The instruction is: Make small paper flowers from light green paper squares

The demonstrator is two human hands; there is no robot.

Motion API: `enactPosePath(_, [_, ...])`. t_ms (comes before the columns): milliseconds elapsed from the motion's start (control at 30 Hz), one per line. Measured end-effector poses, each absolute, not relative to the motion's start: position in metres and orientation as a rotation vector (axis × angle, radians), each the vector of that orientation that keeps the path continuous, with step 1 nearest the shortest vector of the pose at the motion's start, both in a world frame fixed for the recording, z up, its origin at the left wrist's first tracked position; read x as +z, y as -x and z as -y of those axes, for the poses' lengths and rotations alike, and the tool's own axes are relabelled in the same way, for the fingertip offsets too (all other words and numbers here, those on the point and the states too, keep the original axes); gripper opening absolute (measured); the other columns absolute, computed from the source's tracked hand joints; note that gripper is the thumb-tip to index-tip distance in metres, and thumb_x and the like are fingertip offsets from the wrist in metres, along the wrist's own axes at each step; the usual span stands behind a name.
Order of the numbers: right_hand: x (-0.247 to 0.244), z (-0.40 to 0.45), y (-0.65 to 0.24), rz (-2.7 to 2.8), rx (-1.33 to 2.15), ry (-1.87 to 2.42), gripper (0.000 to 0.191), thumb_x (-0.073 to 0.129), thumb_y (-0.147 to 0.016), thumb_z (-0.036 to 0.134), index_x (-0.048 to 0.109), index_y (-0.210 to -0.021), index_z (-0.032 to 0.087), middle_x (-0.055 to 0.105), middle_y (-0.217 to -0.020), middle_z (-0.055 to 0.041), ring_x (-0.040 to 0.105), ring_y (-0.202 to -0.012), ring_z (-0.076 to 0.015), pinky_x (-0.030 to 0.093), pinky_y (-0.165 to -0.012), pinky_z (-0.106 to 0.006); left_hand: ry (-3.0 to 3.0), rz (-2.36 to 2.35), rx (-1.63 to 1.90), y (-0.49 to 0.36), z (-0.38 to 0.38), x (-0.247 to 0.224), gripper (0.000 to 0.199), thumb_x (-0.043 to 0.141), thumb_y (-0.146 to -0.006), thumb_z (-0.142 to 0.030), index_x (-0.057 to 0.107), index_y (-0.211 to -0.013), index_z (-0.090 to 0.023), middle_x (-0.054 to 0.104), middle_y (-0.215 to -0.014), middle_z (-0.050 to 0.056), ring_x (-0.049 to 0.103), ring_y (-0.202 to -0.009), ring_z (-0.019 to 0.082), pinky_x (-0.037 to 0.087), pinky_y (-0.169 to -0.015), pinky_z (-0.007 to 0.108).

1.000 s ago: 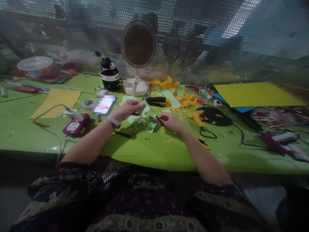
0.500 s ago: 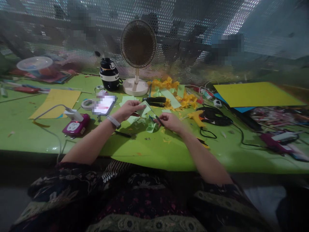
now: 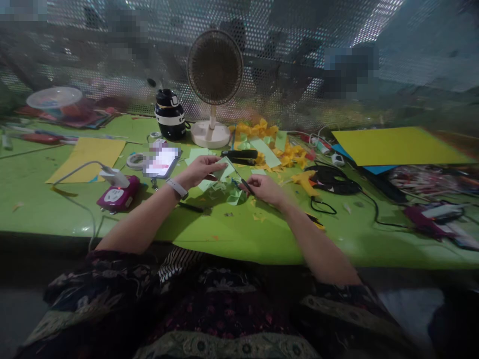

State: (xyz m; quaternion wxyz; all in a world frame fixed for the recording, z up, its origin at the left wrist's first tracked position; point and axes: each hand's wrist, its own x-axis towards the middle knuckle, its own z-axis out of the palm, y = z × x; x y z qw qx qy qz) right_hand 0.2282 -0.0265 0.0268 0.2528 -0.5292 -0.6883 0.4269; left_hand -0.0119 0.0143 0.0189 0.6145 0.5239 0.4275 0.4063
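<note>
In the head view, my left hand (image 3: 204, 168) pinches a small piece of pale green paper (image 3: 226, 172) between thumb and fingers. My right hand (image 3: 264, 189) is closed on dark-handled scissors (image 3: 246, 186), whose thin blades point up and left against the paper's right edge. How far the blades are apart is too small to tell. Below the hands lies a folded green paper shape (image 3: 236, 197) among small green scraps. Just behind the held paper sits a black stapler (image 3: 239, 156). A dark slim tool (image 3: 190, 207) rests on the table under my left wrist.
Behind stand a fan (image 3: 211, 133) and a black flask (image 3: 170, 117). Yellow paper flowers (image 3: 295, 154) lie right of the stapler, near a yellow glue gun (image 3: 307, 183). Leftward are a phone (image 3: 162, 162), a tape roll (image 3: 136, 161) and a purple power socket (image 3: 119, 194) with cable.
Both hands stay almost in place, with the paper and scissors still held. The folded green shape below them appears slightly shifted or turned.
</note>
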Motion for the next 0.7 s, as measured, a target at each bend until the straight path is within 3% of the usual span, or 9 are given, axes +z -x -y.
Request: enactPosePath(700, [0.0311,0.0283,-0.2274,1.918,1.128,1.466,0.05,0.08,-0.071,0.063,0.061,-0.073,0.017,0.064,-0.065,-0.0017,0.053,-0.056,-0.0106,0.038,-0.052,-0.026,-1.206,-1.023,0.917,0.01,-0.0122,0.0204,0.011,0.08,-0.082,-0.023,0.076,-0.091,-0.017,0.072,-0.083,0.003,0.061,-0.064,0.007,0.051,-0.058,0.02])
